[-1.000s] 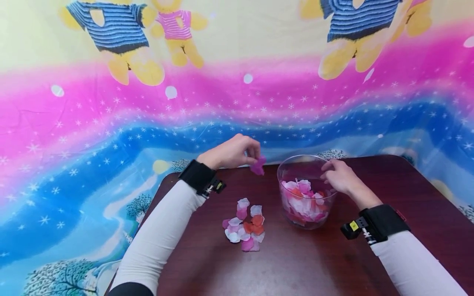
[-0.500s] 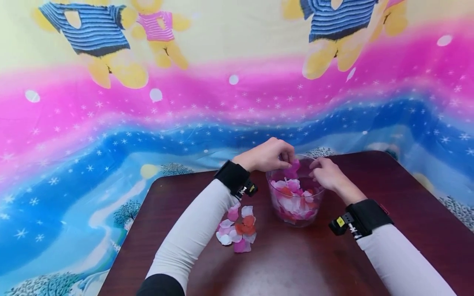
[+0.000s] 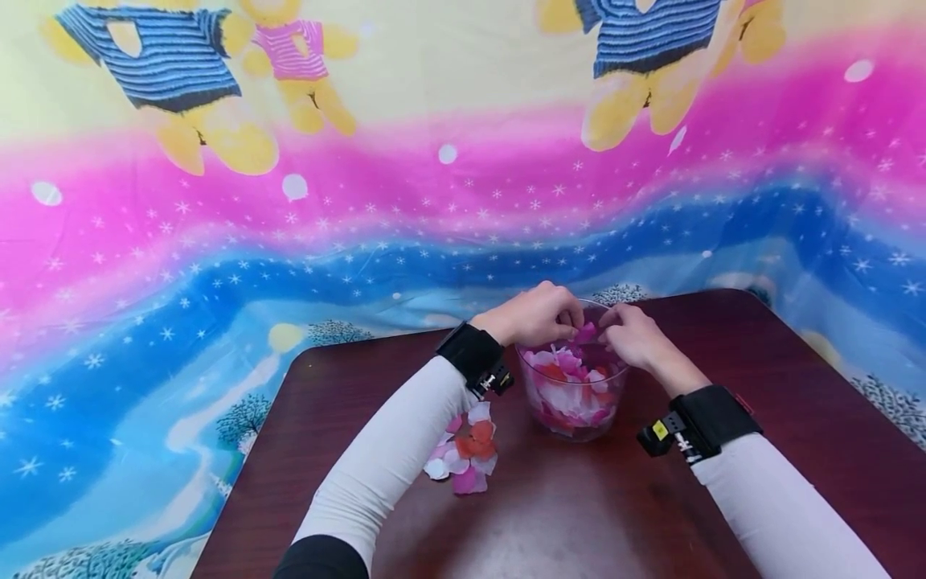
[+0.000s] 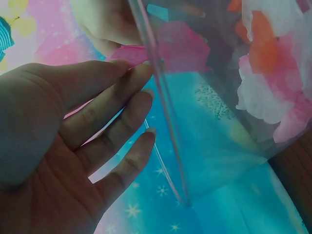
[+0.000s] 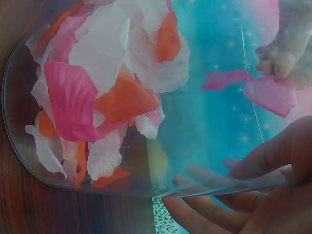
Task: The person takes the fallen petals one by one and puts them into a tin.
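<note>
My left hand (image 3: 538, 315) pinches pink artificial petals (image 3: 585, 332) between thumb and index finger, above the mouth of a clear tub (image 3: 579, 436). Through the tub's wall, the right wrist view shows two pink pieces (image 5: 270, 95) at those fingertips. My right hand (image 3: 638, 338) holds the tub's right rim, thumb inside and fingers outside. White, pink and orange petals (image 5: 73, 100) fill the tub's lower part. On the table left of the tub lies a loose pile of similar petals (image 3: 470, 454), partly hidden by my left forearm.
The dark reddish wooden table (image 3: 579, 515) ends just behind the tub. A colourful printed cloth (image 3: 398, 193) with bears and snowflakes hangs behind it. Both wrists wear black straps with small cameras (image 3: 654, 438).
My left hand has moved right with the pink petals, from beside the tub to over its mouth. My right hand has stayed at the rim. The head view has shifted slightly.
</note>
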The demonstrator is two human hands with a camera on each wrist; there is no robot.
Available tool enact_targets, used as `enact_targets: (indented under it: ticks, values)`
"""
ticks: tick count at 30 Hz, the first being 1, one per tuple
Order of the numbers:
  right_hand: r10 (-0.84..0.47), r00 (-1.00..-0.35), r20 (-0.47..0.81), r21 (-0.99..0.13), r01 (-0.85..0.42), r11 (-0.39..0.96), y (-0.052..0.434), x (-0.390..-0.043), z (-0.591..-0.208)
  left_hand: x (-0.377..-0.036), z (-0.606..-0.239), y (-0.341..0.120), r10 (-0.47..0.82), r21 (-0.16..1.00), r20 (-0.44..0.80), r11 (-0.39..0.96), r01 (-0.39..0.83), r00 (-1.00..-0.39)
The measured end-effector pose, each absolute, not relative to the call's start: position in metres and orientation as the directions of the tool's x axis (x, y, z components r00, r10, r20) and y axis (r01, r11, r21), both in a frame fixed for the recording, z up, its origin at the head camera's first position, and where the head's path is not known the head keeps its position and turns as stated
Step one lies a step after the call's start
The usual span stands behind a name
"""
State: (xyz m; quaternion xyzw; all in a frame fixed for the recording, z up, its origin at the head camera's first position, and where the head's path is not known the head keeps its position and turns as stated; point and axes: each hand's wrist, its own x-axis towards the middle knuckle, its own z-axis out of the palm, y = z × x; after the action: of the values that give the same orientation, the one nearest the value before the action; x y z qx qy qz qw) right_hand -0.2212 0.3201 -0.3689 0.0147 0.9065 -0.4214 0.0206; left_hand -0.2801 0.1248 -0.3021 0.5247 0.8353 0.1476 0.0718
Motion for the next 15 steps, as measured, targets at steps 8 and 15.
enact_targets:
  ticks: [8,15]
  values:
    - [0.004,-0.998,-0.059,-0.760,0.048,0.648,0.320,-0.222,-0.370,-0.280,-0.300,0.118,0.909,0.318,0.062,0.373,0.872,-0.412]
    - [-0.003,-0.999,-0.051,-0.763,0.037,0.646,0.322,-0.221,-0.370,-0.282,-0.287,0.099,0.896,0.340,0.052,0.400,0.851,-0.442]
